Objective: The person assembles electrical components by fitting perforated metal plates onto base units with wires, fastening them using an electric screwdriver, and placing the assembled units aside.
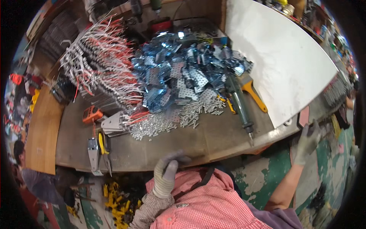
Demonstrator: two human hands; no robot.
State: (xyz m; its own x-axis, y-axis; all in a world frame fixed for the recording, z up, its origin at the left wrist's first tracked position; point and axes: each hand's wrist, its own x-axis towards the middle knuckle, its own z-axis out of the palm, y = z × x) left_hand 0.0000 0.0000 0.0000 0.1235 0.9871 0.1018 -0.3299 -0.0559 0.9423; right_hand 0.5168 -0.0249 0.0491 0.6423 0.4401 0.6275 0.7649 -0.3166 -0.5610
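My left hand (166, 176), in a pale glove with dark fingertips, hovers at the table's front edge. Its fingers are slightly blurred and the thumb stands apart; nothing shows in it. Far to the right, my gloved right hand (308, 142) reaches to the table's right end, fingers apart, just below a flat pinkish piece (304, 116). Whether it touches that piece I cannot tell. Ahead of my left hand lie small shiny metal parts (149, 127) and a heap of metal pins (192, 113). A dark power screwdriver (238, 102) points its bit toward me.
Perforated metal plates in bluish film (183, 72) form a large pile beside bundled white-and-red wires (103, 61). Yellow-handled pliers (102, 145), an orange tool (92, 114) and metal brackets (113, 123) lie left. A yellow-handled brush (254, 95) rests by a white board (286, 57).
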